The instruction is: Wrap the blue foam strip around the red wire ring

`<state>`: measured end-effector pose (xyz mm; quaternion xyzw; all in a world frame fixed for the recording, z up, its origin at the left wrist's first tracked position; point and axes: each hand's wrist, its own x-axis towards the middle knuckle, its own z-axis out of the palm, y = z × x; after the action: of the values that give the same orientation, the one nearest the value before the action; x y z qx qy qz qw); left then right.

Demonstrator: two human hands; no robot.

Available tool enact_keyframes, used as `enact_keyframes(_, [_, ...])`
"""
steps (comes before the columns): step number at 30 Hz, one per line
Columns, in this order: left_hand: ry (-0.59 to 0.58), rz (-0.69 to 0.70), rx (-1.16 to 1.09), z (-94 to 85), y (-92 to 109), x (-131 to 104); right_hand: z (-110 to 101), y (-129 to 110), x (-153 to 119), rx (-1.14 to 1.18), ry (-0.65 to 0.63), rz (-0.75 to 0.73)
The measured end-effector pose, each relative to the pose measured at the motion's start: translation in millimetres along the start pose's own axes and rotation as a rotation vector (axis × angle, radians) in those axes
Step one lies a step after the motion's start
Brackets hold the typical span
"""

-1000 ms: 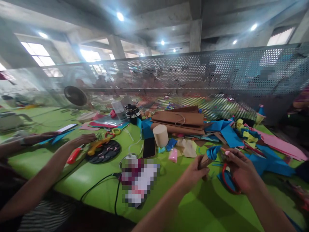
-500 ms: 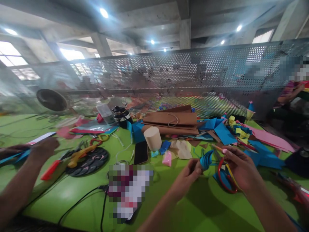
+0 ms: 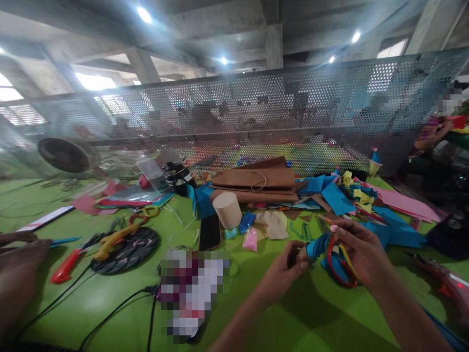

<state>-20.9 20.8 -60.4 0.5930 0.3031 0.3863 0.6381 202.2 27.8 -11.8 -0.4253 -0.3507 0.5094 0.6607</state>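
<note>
My left hand (image 3: pixel 289 266) is closed around the end of a rolled, frilled blue paper piece (image 3: pixel 317 246). The frilled end points right, close to my right hand (image 3: pixel 361 249). Red-and-yellow-handled scissors (image 3: pixel 339 280) hang at my right fingers, their red loop beside the frill. At my right thumb show a small pink spot and a thin orange tip; what these are I cannot make out. Beneath the scissors lies a piece of blue paper (image 3: pixel 333 268).
A white roll (image 3: pixel 227 210), a dark phone (image 3: pixel 210 233) and a small pink packet (image 3: pixel 250 239) lie ahead. Brown sheets (image 3: pixel 252 180) and blue paper (image 3: pixel 339 198) are piled behind. At left are a co-worker's hand (image 3: pixel 24 261), a glue gun (image 3: pixel 117 239) and a black cord (image 3: pixel 113 308).
The frilled blue piece has moved right and tipped flatter, nearer the scissors. At left the co-worker's hand has moved left and down. The whole view has shifted slightly.
</note>
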Motion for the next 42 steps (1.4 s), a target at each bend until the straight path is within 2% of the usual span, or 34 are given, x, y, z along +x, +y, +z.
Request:
enact_keyframes(12, [0.003,0.002,0.003,2.0,6.1,-2.5,3.0,2.5,-3.0,-0.027,-0.012,0.011])
enact_keyframes(28, [-0.002,0.023,-0.047,1.6,0.3,-1.6,0.9,6.5,-3.0,-0.044,-0.042,-0.002])
enact_keyframes(42, [0.013,-0.006,-0.052,3.1,2.9,-1.6,-0.1,7.6,-3.1,-0.108,-0.068,-0.039])
